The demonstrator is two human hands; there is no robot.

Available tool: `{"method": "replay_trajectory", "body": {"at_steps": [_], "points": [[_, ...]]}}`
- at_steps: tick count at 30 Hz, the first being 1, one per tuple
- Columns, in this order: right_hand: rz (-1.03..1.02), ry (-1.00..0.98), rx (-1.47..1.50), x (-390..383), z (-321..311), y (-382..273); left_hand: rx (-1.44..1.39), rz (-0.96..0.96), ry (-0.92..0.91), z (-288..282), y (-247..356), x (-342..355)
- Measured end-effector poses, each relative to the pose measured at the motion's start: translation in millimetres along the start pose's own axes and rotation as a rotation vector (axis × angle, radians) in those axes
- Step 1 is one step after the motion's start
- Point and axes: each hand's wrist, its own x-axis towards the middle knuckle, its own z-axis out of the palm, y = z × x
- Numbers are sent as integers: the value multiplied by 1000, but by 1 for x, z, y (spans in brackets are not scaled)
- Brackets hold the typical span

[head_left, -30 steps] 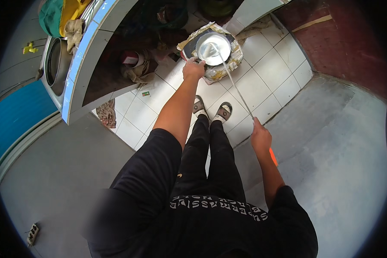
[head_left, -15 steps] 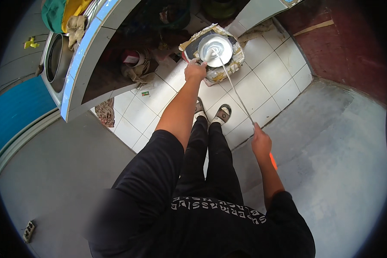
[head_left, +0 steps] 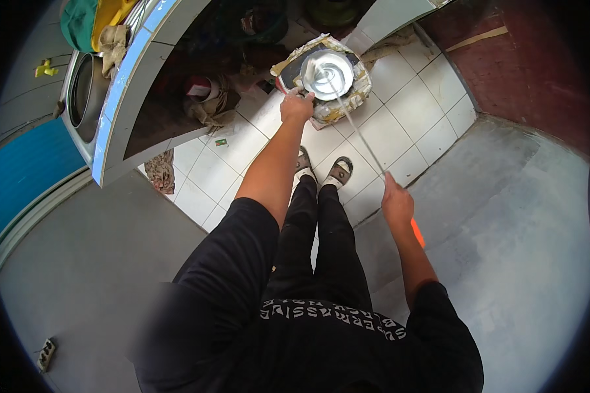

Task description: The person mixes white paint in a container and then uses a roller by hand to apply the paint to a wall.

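We're in what looks like a kitchen here, with a yellow tap (head_left: 45, 67) and a steel sink (head_left: 97, 95) over at far left, a blue-edged tiled counter (head_left: 118, 84) alongside, and white floor tiles (head_left: 400, 124) stretching right!

Pale capital lettering (head_left: 331, 316), set in two curved lines on the black shirt (head_left: 334, 360), lower centre of the frame; the characters appear inverted and are legible in part, folds breaking the shorter line. Small green packet (head_left: 221, 142) on the tiled floor (head_left: 203, 171), left of centre: any print too small to read.
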Motion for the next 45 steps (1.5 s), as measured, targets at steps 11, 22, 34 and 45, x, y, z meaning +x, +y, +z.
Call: {"method": "replay_trajectory", "body": {"at_steps": [11,22,34,45], "points": [[109,99,-6,-5,-17,10,-14,16,15,-4,1,-4],[115,-53,214,-42,-15,2,-17,10,-14,-3,0,2],[170,-34,245,-32,-37,-19,0,6,-37,-6,0,3],[192,-96,580,-21,-14,-22,21,0,-67,-10,2,-1]]}}
